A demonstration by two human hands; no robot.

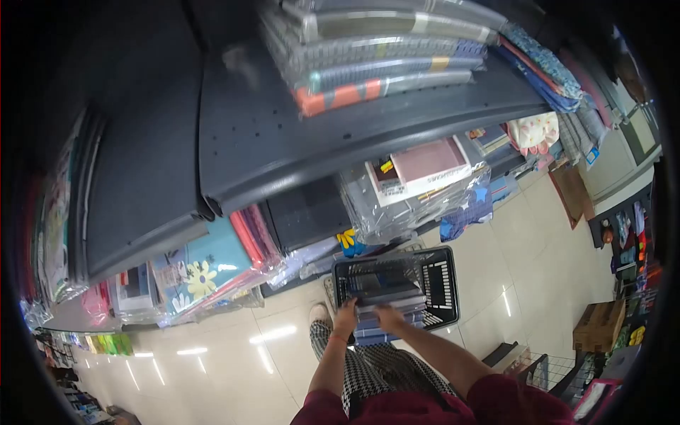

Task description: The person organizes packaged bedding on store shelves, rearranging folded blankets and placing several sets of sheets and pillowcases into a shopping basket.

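The black basket is taken as the reference point. It sits low, directly in front of the person, with slotted walls and its mouth facing up. A stack of folded packages, dark grey and blue, lies in its left and near portion; the bottom of the stack is hidden. Part of the slotted right wall is left uncovered.

The left hand is at the stack's left side, near the basket's left wall, fingers bent against the packages. The right hand is on the stack's near part, fingers curled over it. Both arms reach forward and down from maroon sleeves. Both hands have contact with the stack; how tightly the fingers close cannot be told.

Beyond the basket, a lower shelf holds a shallow pink-backed box on clear-wrapped goods. Left of the basket, a flower-print package lies on the same level. Above and beyond the basket, an upper shelf bears a pile of plastic-wrapped textiles. Right of the basket stands a brown carton.
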